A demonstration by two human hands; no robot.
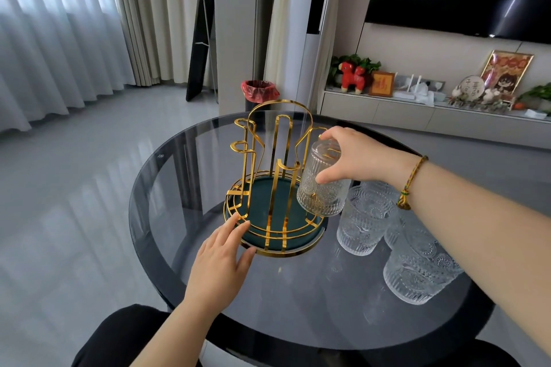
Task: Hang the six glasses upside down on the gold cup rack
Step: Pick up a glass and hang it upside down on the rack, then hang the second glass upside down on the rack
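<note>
The gold cup rack (275, 158) with a dark green base stands on the round glass table (208, 158). My right hand (354, 155) grips an embossed clear glass (323, 185), held upside down and slightly tilted over a peg on the rack's right side. My left hand (222, 259) rests with spread fingers against the rack's front left rim. Several more clear glasses (417, 265) stand upright in a cluster on the table to the right of the rack. The other pegs of the rack carry nothing.
A bin with a red liner (258, 92) stands on the floor behind the table. A low shelf with ornaments (417, 89) and a dark screen run along the right wall. Curtains hang at the left. My dark-clothed knee (131, 337) is at the table's near edge.
</note>
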